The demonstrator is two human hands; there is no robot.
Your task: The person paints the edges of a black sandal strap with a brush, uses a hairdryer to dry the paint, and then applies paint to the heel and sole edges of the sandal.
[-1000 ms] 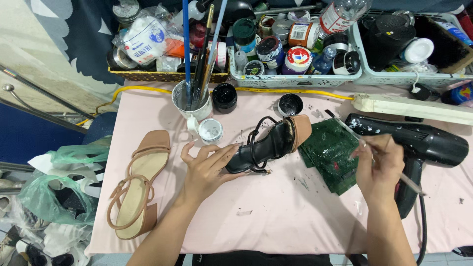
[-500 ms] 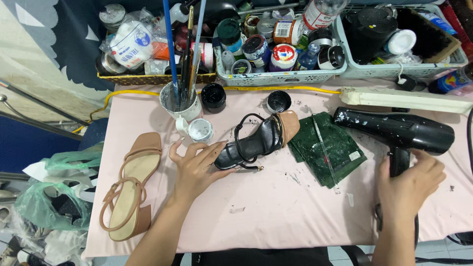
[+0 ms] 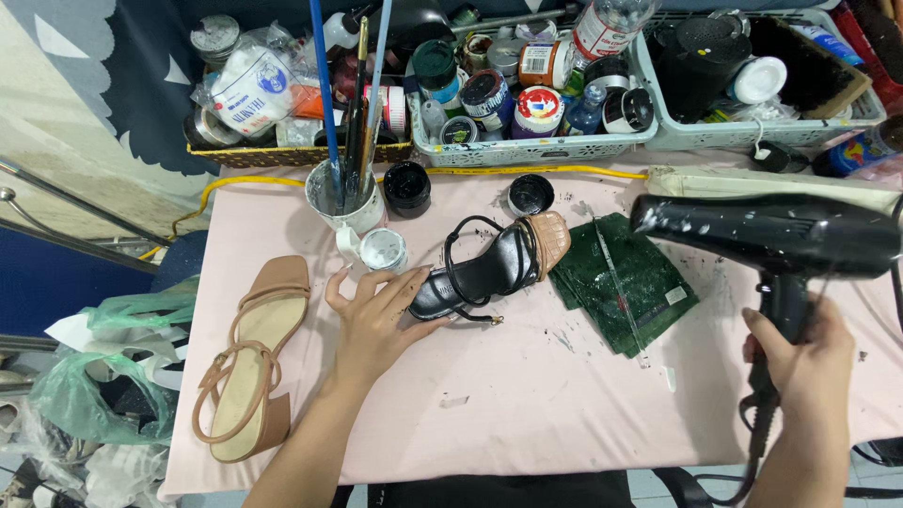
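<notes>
On the pink work table [image 3: 527, 414], my left hand [image 3: 376, 320] lies spread, fingers released, palm down, its fingertips touching the heel end of the black-painted strappy sandal [image 3: 489, 268]. That sandal lies on its side near the table's middle, its tan toe end pointing toward a folded dark green cloth [image 3: 621, 282] just beside it. My right hand [image 3: 800, 362] is clenched around the grip of a black hair dryer [image 3: 771, 235], held above the table's right side with its nozzle aimed left toward the sandal; its cord hangs below my wrist. A matching tan sandal [image 3: 249, 362] rests upright at the table's left edge, well apart from the first. Behind my left hand stand a small white open jar [image 3: 383, 250], a cup of brushes [image 3: 343, 193] and two black pots [image 3: 407, 186]. Baskets [image 3: 536, 150] of jars and bottles line the far edge.
</notes>
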